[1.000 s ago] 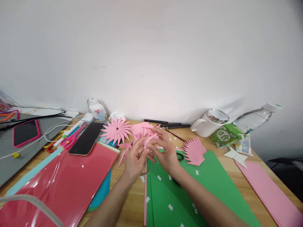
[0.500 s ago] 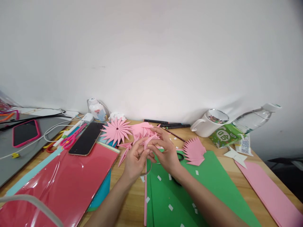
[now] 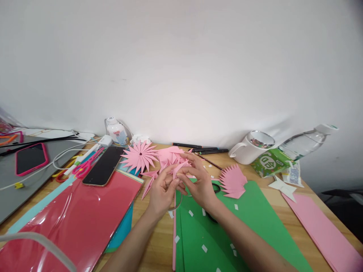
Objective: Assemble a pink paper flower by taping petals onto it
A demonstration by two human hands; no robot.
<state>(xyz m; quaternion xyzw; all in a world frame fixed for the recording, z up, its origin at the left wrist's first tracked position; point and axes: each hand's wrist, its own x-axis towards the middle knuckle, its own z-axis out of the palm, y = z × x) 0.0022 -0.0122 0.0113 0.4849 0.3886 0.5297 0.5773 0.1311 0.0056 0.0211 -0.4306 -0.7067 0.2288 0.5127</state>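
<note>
Left hand and right hand both pinch pink paper, grip closed. Packet: large pale character. White bottle: red lettering, illegible.

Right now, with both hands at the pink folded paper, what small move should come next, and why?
I would probably press the pink folded paper gently between the fingertips to set its fold: the left hand and right hand already pinch it from either side, thumbs close together. The exact fold is partly hidden by the fingers, so light pressure seems wiser.
</note>
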